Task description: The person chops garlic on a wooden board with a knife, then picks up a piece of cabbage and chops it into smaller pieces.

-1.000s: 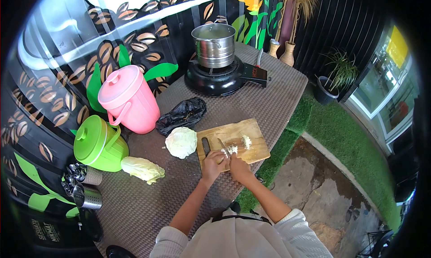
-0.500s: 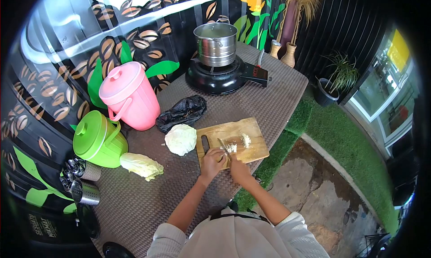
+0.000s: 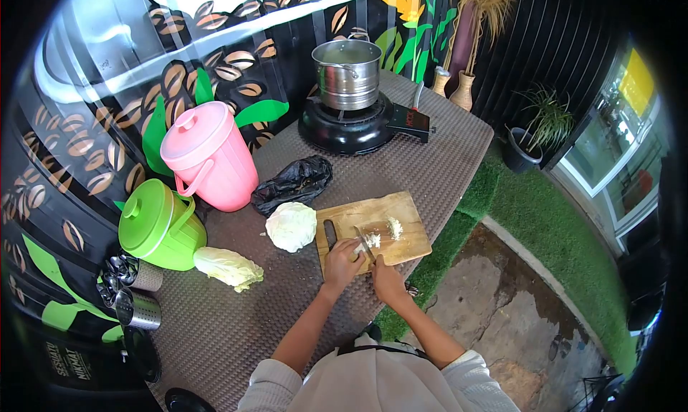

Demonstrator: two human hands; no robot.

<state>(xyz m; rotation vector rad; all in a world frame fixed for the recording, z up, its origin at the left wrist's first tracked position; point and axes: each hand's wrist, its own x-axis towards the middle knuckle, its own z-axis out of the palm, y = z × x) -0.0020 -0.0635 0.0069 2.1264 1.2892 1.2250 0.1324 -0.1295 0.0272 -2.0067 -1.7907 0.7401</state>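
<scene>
On the wooden cutting board (image 3: 412, 248), my right hand (image 3: 388, 280) is closed round the handle of a knife (image 3: 365, 244), its blade pointing away from me and to the left. My left hand (image 3: 342, 260) lies on the board just left of the blade, fingers curled and pressed over something pale that they mostly hide. Finely chopped white bits (image 3: 373, 240) lie against the blade. A second small heap of white bits (image 3: 395, 228) sits farther right. Beyond the board's left edge rests a round cabbage (image 3: 291, 226).
An elongated napa cabbage (image 3: 228, 267) lies left, near a green lidded bucket (image 3: 161, 226) and a pink one (image 3: 211, 157). A black plastic bag (image 3: 294, 185) is behind the cabbage. A steel pot (image 3: 348, 79) stands on a black portable stove (image 3: 344, 129). Metal utensil holders (image 3: 137, 308) stand far left.
My right hand has drawn back slightly towards me with the knife, and more of the blade shows. My left hand stays beside it. The whole view has shifted slightly.
</scene>
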